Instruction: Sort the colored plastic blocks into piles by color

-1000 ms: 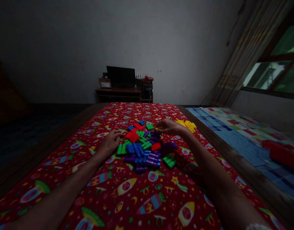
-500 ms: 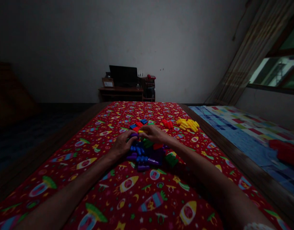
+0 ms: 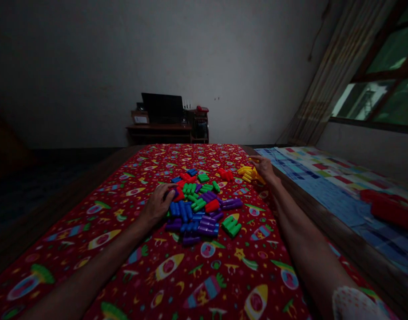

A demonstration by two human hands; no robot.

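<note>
At the left edge of a mixed pile of plastic toy blocks, my left hand [image 3: 157,203] has its thumb and fingers closed on a purple block [image 3: 176,193]. Right beside it lies a red block [image 3: 180,194], partly covered. My right hand [image 3: 264,168] is raised at the right, pinching a yellow block [image 3: 254,159] just above a heap of yellow blocks [image 3: 246,173]. The mixed pile between my arms has blue blocks [image 3: 181,210], green blocks [image 3: 199,204], purple blocks [image 3: 207,226] and a red block [image 3: 212,206].
The blocks lie on a red rocket-patterned cloth [image 3: 204,275]. A small group of red blocks [image 3: 225,174] sits left of the yellow heap. Beyond stands a desk [image 3: 160,127] with a monitor [image 3: 162,106]. A checked bedspread [image 3: 310,178] is at the right.
My right hand has moved from the middle of the pile to the yellow heap, carrying a yellow block. My left hand has drawn back slightly left with the purple block. The view has shifted slightly.
</note>
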